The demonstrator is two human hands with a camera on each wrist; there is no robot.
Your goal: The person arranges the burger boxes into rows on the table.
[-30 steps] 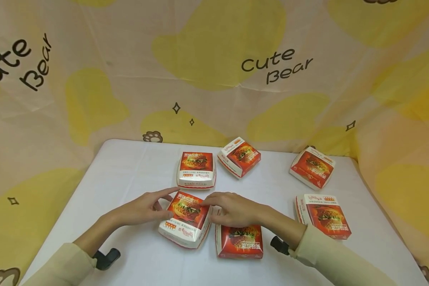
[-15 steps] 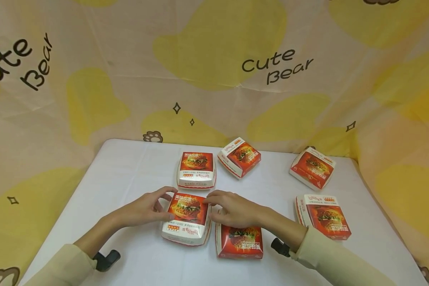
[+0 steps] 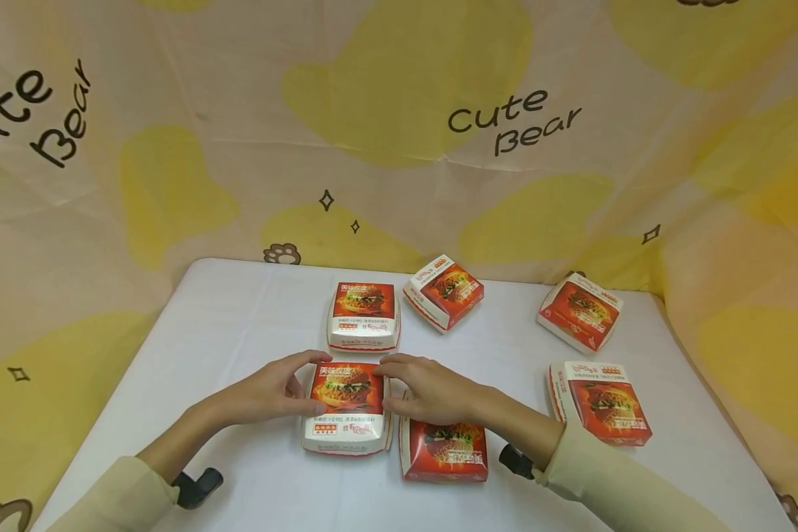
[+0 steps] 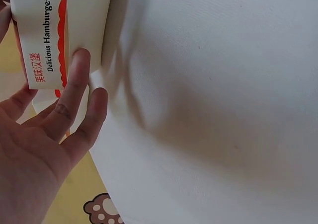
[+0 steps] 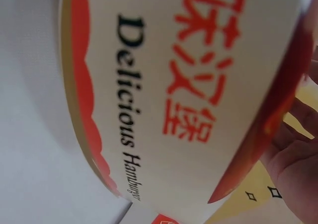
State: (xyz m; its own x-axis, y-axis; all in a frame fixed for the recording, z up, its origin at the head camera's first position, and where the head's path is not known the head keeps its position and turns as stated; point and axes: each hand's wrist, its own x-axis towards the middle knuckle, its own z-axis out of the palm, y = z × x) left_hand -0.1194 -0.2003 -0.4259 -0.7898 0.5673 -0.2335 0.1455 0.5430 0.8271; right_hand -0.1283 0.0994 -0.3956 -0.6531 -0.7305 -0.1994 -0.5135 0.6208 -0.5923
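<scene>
A burger box (image 3: 346, 399), with a burger picture on its red and white lid, lies on the table between both hands. My left hand (image 3: 266, 391) grips its left side, the thumb at the lid's left edge and the index finger at the far corner. In the left wrist view, fingers (image 4: 79, 67) press the box's lettered side. My right hand (image 3: 435, 391) holds the far right corner with bent fingers. Its forearm side overlaps a second burger box (image 3: 444, 458), just to the right. A lettered box side (image 5: 149, 85) fills the right wrist view, partly hiding that hand.
Straight behind the held box stands another burger box (image 3: 364, 318), with a turned one (image 3: 445, 292) beside it. Two more, a far box (image 3: 581, 312) and a nearer box (image 3: 601, 403), lie at the right. A printed cloth (image 3: 399, 148) hangs behind the white table (image 3: 226, 325).
Between the hands, the box has turned from slanted to square with the one behind it, its near end swinging slightly left. Both hands stay around it, and the other boxes keep their places.
</scene>
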